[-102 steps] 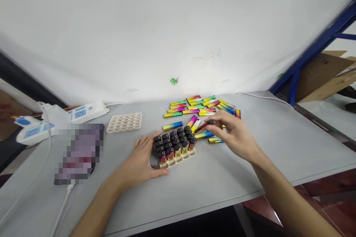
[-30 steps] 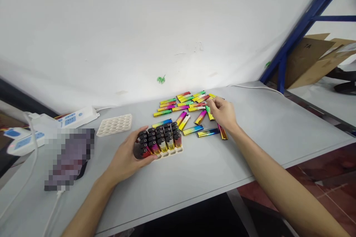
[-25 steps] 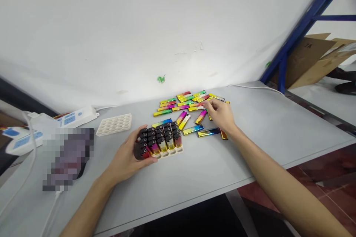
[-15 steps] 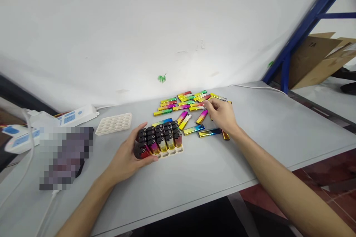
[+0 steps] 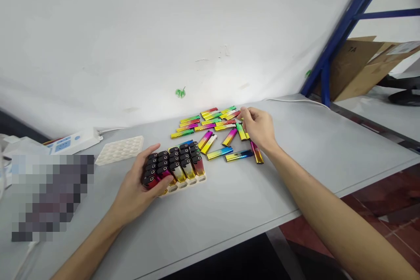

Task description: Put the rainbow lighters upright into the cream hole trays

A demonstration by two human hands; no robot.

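Observation:
A cream holder tray [image 5: 193,180] stands on the grey table [image 5: 236,201], filled with upright rainbow lighters with black caps [image 5: 173,161]. My left hand [image 5: 138,186] wraps round the tray's left end, thumb at its front. Behind and to the right lie several loose rainbow lighters [image 5: 210,122], flat on the table. My right hand [image 5: 259,127] reaches into the right side of that pile with its fingers curled onto the lighters there; I cannot make out whether one is pinched.
A second, empty cream tray [image 5: 120,149] lies left of the pile. White power strips [image 5: 70,142] and a blurred dark object [image 5: 49,197] sit at the far left. A white cable [image 5: 295,100] runs along the wall. Blue shelving [image 5: 341,30] and cardboard stand at right.
My right hand went from beside the filled tray back into the far right of the loose pile. The left hand stays on the tray. The view has shifted right.

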